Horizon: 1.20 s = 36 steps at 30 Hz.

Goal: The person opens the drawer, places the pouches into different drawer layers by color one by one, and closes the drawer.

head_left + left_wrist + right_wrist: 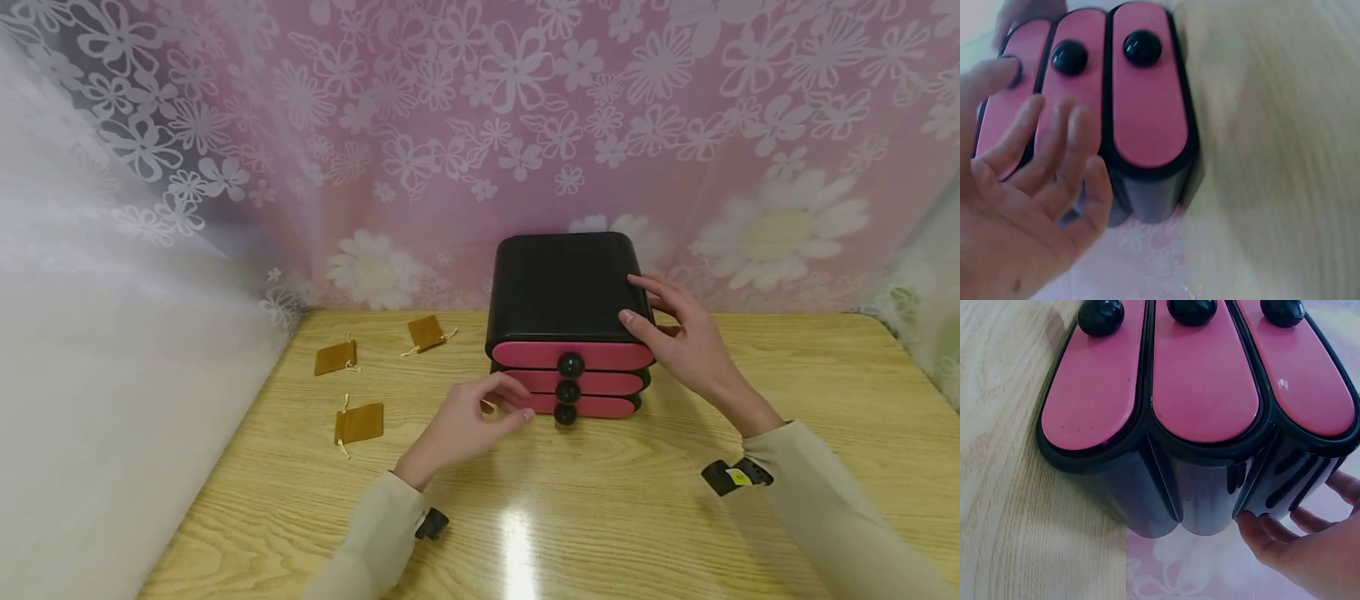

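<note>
A small black three-drawer chest (pixel 566 283) with pink fronts and round black knobs stands on the table, its drawers pushed in. My right hand (pixel 686 337) rests at its upper right side, thumb and forefinger over the top edge. In the right wrist view, the fingertips (pixel 1250 528) lie near the chest's dark side wall. My left hand (pixel 468 421) is by the lower left of the fronts, fingers loosely bent and holding nothing. The left wrist view shows its palm (pixel 1029 212) before the fronts, apart from the knobs; whether a fingertip touches the chest is unclear.
Three brown drawstring pouches lie left of the chest: one at the back (pixel 427 333), one at the left (pixel 335 358) and one nearer the front (pixel 360 423). A pink flowered curtain (pixel 450 167) hangs behind the wooden table (pixel 600 533).
</note>
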Motion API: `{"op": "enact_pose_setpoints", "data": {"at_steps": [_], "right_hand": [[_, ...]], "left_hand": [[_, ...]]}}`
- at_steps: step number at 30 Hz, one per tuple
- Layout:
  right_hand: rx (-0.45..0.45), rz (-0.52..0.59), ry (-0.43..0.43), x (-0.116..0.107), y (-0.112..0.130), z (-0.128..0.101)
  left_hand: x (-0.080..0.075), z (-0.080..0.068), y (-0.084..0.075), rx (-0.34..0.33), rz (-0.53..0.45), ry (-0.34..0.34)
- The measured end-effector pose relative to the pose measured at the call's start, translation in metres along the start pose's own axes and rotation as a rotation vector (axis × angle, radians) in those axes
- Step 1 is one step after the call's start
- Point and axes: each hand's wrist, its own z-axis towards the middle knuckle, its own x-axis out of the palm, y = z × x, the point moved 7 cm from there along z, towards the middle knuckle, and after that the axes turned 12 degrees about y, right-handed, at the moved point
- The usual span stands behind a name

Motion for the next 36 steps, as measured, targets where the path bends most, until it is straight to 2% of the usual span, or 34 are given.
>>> {"op": "enact_pose_setpoints", "data": {"at_steps": [4, 9, 12, 15, 25, 33, 36], "right_hand": [[0.0, 0.0, 0.0, 0.001, 0.0, 0.0], [-0.005, -0.013, -0.012, 0.001, 0.0, 0.0], [0.003, -0.016, -0.01, 0.002, -0.001, 0.0], [0.012, -0.009, 0.002, 0.003, -0.001, 0.0], [0.005, 0.009, 0.01, 0.004, 0.0, 0.001], [-0.017, 0.022, -0.01, 0.005, 0.0, 0.0], [-0.026, 0.024, -0.021, 0.005, -0.001, -0.001]], "left_hand": [[0.011, 0.004, 0.001, -0.064, 0.05, -0.007], [0.02, 0.008, 0.003, -0.152, 0.078, -0.116], [0.026, 0.01, 0.006, -0.189, 0.063, -0.168], [0.032, 0.012, 0.009, -0.196, 0.027, -0.186], [0.042, 0.022, 0.017, -0.159, -0.144, -0.184], [0.051, 0.024, 0.028, -0.244, -0.275, -0.136], [0.056, 0.027, 0.029, -0.251, -0.281, -0.108]]}}
